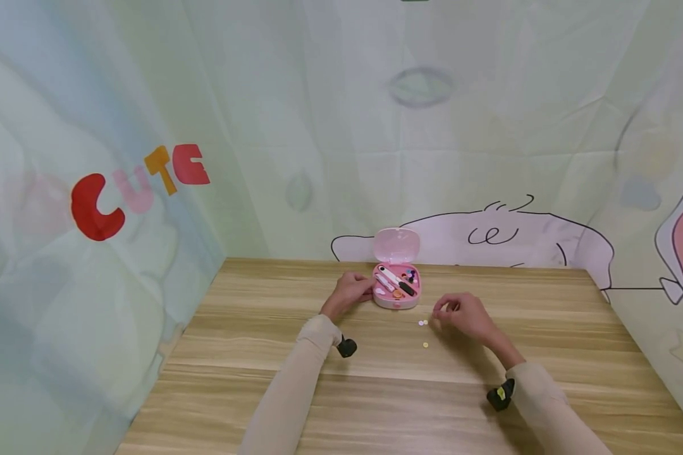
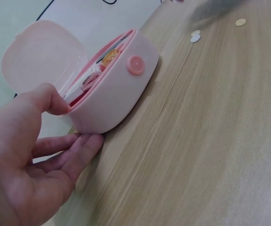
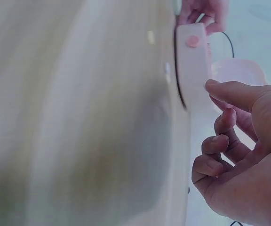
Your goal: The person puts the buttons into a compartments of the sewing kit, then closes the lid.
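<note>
A small pink and white sewing box (image 1: 396,304) stands on the table with its lid (image 1: 397,245) raised. Inside it lie a seam-ripper-like tool with a black end (image 1: 406,288), a roll of orange thread (image 1: 398,294) and several small coloured items. My left hand (image 1: 352,290) holds the box's left side, thumb over the rim (image 2: 68,109) and fingers low against the outer wall. To the right of the box, my right hand (image 1: 461,314) hovers with bent fingers; nothing shows between thumb and index. Near its fingertips lie two pale buttons (image 1: 421,323), with a yellow button (image 1: 425,345) closer to me.
The wooden table (image 1: 375,404) meets a printed cloth backdrop (image 1: 319,126) just behind the box. Another cloth wall with coloured letters (image 1: 98,207) rises on the left. Dark wrist cameras (image 1: 347,346) are strapped under both sleeves.
</note>
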Available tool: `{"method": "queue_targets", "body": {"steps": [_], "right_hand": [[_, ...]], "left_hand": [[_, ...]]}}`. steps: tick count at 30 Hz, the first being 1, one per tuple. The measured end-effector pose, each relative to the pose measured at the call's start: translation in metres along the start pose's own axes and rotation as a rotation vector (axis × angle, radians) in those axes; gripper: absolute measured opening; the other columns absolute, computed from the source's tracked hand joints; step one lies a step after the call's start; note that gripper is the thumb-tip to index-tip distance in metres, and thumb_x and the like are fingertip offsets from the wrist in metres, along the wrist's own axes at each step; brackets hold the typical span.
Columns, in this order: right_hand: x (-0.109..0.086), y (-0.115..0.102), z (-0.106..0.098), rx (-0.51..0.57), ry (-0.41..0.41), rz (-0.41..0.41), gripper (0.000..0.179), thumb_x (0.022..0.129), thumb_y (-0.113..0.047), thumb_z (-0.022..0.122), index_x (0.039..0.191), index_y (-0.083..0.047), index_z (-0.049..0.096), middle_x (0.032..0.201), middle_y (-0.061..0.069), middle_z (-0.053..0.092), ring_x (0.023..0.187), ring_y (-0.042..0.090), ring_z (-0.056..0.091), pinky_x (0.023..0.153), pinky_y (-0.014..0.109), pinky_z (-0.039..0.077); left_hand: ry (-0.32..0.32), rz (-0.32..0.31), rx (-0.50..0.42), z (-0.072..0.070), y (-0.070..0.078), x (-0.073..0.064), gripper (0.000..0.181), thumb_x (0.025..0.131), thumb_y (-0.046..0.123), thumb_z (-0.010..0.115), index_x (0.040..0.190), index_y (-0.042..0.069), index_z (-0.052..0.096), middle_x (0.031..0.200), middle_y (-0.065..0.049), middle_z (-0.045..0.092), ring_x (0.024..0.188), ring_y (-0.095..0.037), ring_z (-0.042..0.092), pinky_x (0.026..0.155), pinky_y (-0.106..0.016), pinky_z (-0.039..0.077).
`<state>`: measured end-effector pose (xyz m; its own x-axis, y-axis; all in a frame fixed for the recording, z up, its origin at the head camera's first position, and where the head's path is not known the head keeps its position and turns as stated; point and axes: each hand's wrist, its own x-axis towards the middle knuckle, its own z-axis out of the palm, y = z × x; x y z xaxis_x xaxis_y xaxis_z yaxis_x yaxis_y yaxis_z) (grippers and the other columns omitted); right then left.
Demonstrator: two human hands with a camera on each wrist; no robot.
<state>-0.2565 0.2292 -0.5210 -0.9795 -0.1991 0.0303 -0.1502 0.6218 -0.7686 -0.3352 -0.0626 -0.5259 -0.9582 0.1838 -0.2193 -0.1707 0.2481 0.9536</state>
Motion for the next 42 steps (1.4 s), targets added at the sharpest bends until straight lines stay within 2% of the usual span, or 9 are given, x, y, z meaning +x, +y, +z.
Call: {"method": "queue_targets", "body": {"steps": [5, 13, 18, 22, 25, 27, 32, 37, 42], "right_hand": [[0.011, -0.015, -0.007, 0.067, 0.001, 0.052, 0.008, 0.094, -0.017, 0.078, 0.096, -0.009, 0.078, 0.080, 0.006, 0.062, 0.078, 0.022, 0.051, 0.063, 0.031, 0.042], [0.031, -0.036, -0.017, 0.134, -0.005, 0.097, 0.021, 0.096, -0.024, 0.077, 0.107, -0.006, 0.075, 0.087, 0.007, 0.060, 0.085, 0.025, 0.050, 0.070, 0.035, 0.040], [0.047, -0.045, -0.021, 0.166, -0.024, 0.110, 0.023, 0.099, -0.022, 0.073, 0.113, -0.004, 0.074, 0.094, 0.010, 0.061, 0.094, 0.029, 0.049, 0.075, 0.038, 0.041], [0.059, -0.050, -0.022, 0.232, -0.035, 0.154, 0.028, 0.101, -0.023, 0.070, 0.119, -0.002, 0.071, 0.107, 0.012, 0.063, 0.108, 0.035, 0.051, 0.090, 0.050, 0.048], [0.066, -0.054, -0.022, 0.291, -0.034, 0.200, 0.030, 0.101, -0.026, 0.070, 0.121, -0.004, 0.071, 0.116, 0.013, 0.063, 0.117, 0.042, 0.048, 0.100, 0.061, 0.046], [0.069, -0.055, -0.022, 0.311, -0.033, 0.218, 0.030, 0.101, -0.028, 0.069, 0.121, -0.006, 0.071, 0.119, 0.014, 0.062, 0.121, 0.044, 0.047, 0.104, 0.063, 0.044], [0.076, -0.055, -0.020, 0.346, -0.022, 0.242, 0.030, 0.101, -0.031, 0.069, 0.120, -0.008, 0.071, 0.118, 0.016, 0.058, 0.114, 0.040, 0.046, 0.095, 0.051, 0.047], [0.080, -0.049, -0.017, 0.370, -0.006, 0.249, 0.031, 0.101, -0.030, 0.070, 0.120, -0.007, 0.071, 0.101, 0.015, 0.053, 0.086, 0.026, 0.045, 0.070, 0.034, 0.040], [0.080, -0.046, -0.016, 0.386, -0.001, 0.257, 0.034, 0.100, -0.030, 0.071, 0.124, -0.005, 0.071, 0.089, 0.006, 0.051, 0.074, 0.019, 0.041, 0.061, 0.031, 0.037]], "left_hand": [[-0.002, -0.001, -0.002, 0.000, -0.001, 0.001, 0.031, 0.102, 0.018, 0.064, 0.118, -0.008, 0.070, 0.110, -0.016, 0.071, 0.093, -0.018, 0.070, 0.084, -0.029, 0.062], [-0.012, 0.000, -0.006, -0.001, -0.001, 0.001, 0.030, 0.101, 0.018, 0.065, 0.117, -0.007, 0.071, 0.108, -0.015, 0.071, 0.091, -0.018, 0.071, 0.084, -0.030, 0.062], [-0.015, -0.001, -0.026, -0.002, 0.000, 0.000, 0.028, 0.101, 0.017, 0.066, 0.115, -0.007, 0.072, 0.106, -0.015, 0.072, 0.089, -0.018, 0.071, 0.084, -0.031, 0.062], [-0.019, 0.002, -0.047, -0.002, 0.001, -0.001, 0.028, 0.101, 0.016, 0.066, 0.115, -0.008, 0.071, 0.108, -0.016, 0.072, 0.091, -0.018, 0.071, 0.086, -0.032, 0.062], [-0.021, 0.005, -0.052, -0.001, 0.000, -0.001, 0.028, 0.101, 0.016, 0.066, 0.116, -0.009, 0.071, 0.108, -0.017, 0.071, 0.092, -0.019, 0.071, 0.087, -0.033, 0.062], [-0.019, 0.007, -0.051, -0.001, 0.000, -0.002, 0.028, 0.102, 0.015, 0.066, 0.116, -0.009, 0.071, 0.108, -0.017, 0.071, 0.092, -0.019, 0.071, 0.087, -0.033, 0.062], [-0.017, 0.011, -0.058, -0.001, 0.000, -0.002, 0.028, 0.102, 0.015, 0.066, 0.115, -0.009, 0.071, 0.107, -0.016, 0.071, 0.091, -0.017, 0.070, 0.086, -0.032, 0.062], [-0.017, 0.011, -0.060, 0.000, 0.001, -0.003, 0.029, 0.101, 0.015, 0.067, 0.116, -0.009, 0.071, 0.110, -0.018, 0.071, 0.092, -0.019, 0.071, 0.087, -0.033, 0.062], [-0.012, 0.009, -0.041, 0.000, 0.001, -0.004, 0.029, 0.102, 0.016, 0.066, 0.116, -0.008, 0.071, 0.110, -0.017, 0.071, 0.094, -0.019, 0.070, 0.088, -0.033, 0.061]]}}
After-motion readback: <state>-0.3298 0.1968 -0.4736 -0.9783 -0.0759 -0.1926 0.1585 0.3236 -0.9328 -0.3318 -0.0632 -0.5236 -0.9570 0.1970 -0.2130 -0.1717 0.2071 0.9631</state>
